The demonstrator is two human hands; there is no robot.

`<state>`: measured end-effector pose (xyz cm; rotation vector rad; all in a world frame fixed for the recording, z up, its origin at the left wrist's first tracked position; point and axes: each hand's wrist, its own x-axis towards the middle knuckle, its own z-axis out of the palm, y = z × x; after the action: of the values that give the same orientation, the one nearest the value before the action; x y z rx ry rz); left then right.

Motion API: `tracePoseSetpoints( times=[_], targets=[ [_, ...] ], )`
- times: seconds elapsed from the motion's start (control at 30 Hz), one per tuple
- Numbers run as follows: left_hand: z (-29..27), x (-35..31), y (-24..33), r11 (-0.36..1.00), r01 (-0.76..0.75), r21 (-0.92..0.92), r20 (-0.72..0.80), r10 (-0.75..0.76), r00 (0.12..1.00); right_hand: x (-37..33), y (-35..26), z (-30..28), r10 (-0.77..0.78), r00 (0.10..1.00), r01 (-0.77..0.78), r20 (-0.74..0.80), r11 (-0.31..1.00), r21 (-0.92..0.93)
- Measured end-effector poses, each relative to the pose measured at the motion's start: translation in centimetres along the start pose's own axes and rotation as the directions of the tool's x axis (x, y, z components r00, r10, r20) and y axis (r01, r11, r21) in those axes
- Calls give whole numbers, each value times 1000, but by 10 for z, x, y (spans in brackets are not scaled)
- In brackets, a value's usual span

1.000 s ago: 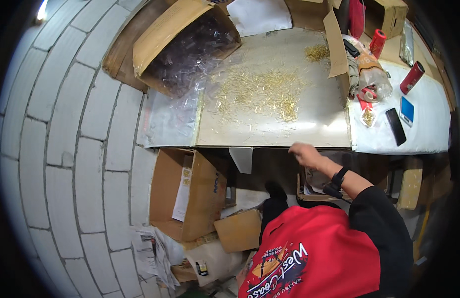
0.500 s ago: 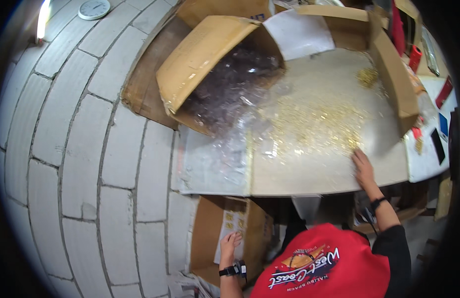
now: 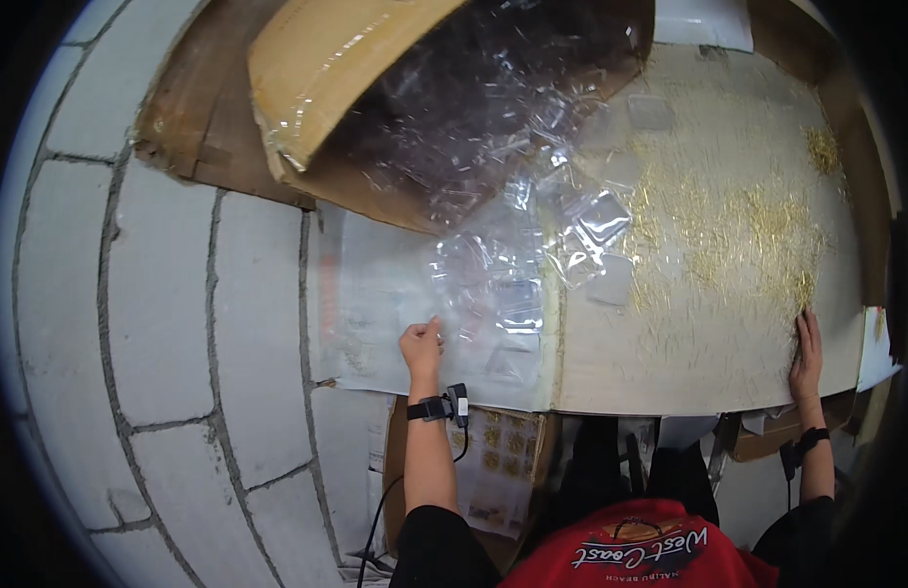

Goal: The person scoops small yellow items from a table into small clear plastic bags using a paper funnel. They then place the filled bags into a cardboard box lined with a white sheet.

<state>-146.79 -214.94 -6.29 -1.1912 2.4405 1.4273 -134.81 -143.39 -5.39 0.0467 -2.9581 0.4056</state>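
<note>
My left hand (image 3: 421, 348) is curled closed above the pale plastic-covered left end of the table (image 3: 375, 284). Whether its fingers hold anything is too small to make out. Clear plastic cases (image 3: 520, 306) lie just to its right, spilling from a tipped cardboard box (image 3: 361, 69). At the table's right, my right hand (image 3: 808, 358) rests with fingers stretched out, its fingertips at the near edge of a wide scatter of thin gold metal pieces (image 3: 743, 230). Their exact kind is too small to tell.
Below the table's front edge stands an open cardboard box (image 3: 539, 461) with a sheet (image 3: 488, 470) holding rows of small gold clusters. A cardboard wall (image 3: 860, 196) borders the table's right side. A small gold heap (image 3: 822, 149) lies near it. Grey paving (image 3: 165, 314) spreads at left.
My left hand has risen from the lower box to above the table's left end, its fingers now curled. The view has shifted closer to the table. My right hand stays by the gold pieces.
</note>
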Motion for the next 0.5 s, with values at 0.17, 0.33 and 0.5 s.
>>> tracePoseSetpoints(
  times=[0.17, 0.33, 0.5],
  targets=[
    [2, -21, 30, 970, -85, -228, -68, 71, 995, -2, -4, -1, 69, 998, -69, 2, 996, 48],
    [-5, -8, 21, 588, -746, 313, 114, 756, 645, -7, -3, 0, 51, 998, -52, 23, 998, 35],
    [-17, -9, 9, 808, -532, 252, 55, 537, 842, -16, 4, 17, 31, 999, -29, -44, 999, 40]
  ],
)
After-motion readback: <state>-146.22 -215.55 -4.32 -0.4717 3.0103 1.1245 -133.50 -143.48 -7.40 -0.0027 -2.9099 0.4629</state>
